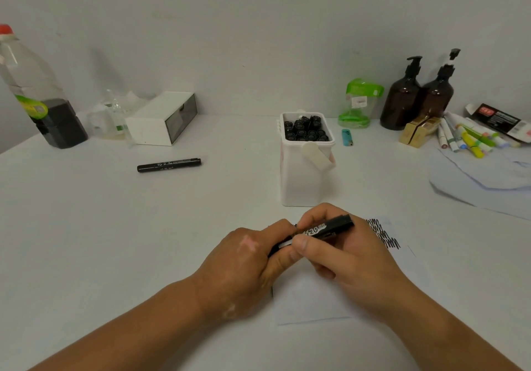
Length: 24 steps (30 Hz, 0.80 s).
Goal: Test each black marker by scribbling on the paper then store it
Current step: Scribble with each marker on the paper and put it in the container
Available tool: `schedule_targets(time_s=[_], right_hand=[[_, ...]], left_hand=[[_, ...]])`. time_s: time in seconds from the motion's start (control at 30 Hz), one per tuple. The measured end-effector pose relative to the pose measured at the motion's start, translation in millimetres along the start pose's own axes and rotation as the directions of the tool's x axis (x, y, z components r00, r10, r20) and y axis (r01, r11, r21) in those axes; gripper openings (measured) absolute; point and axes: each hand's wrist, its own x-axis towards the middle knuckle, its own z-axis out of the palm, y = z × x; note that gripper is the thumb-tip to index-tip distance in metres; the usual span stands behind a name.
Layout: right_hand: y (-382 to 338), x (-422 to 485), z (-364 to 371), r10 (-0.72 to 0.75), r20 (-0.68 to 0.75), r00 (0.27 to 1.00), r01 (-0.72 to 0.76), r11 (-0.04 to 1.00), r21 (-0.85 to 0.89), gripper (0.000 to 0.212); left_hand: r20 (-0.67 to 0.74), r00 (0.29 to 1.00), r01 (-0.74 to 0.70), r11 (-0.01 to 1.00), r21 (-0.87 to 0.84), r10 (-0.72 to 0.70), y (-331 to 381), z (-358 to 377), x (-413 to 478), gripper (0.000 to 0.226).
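Observation:
Both hands hold one black marker (324, 228) with white lettering above the white paper (313, 299). My right hand (342, 255) grips its barrel; my left hand (247, 261) grips the other end, which its fingers hide. Black scribbles (383, 232) mark the paper's far right corner. Behind the hands stands a white container (304, 178) with several black markers (306, 130) upright inside it. Another black marker (169, 165) lies capped on the table at the left.
A large bottle (37, 95) with dark liquid and a white box (163, 119) stand at the back left. At the back right are two brown pump bottles (416, 97), a green-topped jar (356, 103), a blue lighter (347, 137), coloured markers (471, 138) and loose paper (488, 181).

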Motion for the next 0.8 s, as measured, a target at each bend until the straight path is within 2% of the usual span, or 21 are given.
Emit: schedule_targets(time_s=[0.07,0.17,0.27,0.33,0.4,0.5,0.6,0.8], right_hand=[[3.2,0.4,2.0,0.003,-0.011,1.0,-0.003,1.0,-0.028,0.016],[3.9,3.2,-1.8,-0.027,-0.117,0.993,0.017,0.996,-0.088,0.014],[1.7,5.9,-10.5,0.039,-0.237,0.971,-0.026,0.998,0.055,0.012],[0.6,6.4,-13.7,0.086,-0.223,0.971,-0.06,0.991,0.12,0.01],[2.1,5.7,-13.1,0.107,-0.165,0.98,-0.089,0.99,0.112,0.018],[6.4,4.7,-5.6,0.147,-0.107,0.983,-0.148,0.989,-0.001,0.015],[12.4,5.2,-0.3,0.168,-0.137,0.976,-0.189,0.97,-0.152,0.012],[15.8,4.1,0.4,0.162,-0.144,0.976,-0.196,0.944,-0.267,0.01]], left_hand=[[0.004,1.0,0.008,1.0,-0.013,-0.008,0.1,0.7,0.0,0.021],[-0.009,0.999,0.038,0.999,-0.022,-0.038,-5.6,-2.3,0.8,0.028],[-0.007,0.998,0.069,0.996,0.057,-0.069,-15.4,-10.0,0.5,0.04],[0.04,0.996,0.08,0.99,0.12,-0.085,-21.2,-12.9,-0.2,0.052],[0.106,0.988,0.098,0.982,0.161,-0.116,-24.6,-12.5,-0.6,0.066],[0.159,0.978,0.102,0.972,0.21,-0.137,-26.9,-9.5,-1.1,0.078],[0.166,0.976,0.101,0.97,0.223,-0.14,-27.4,-8.3,-1.5,0.077],[0.169,0.975,0.106,0.969,0.221,-0.145,-28.3,-7.7,-2.1,0.075]])
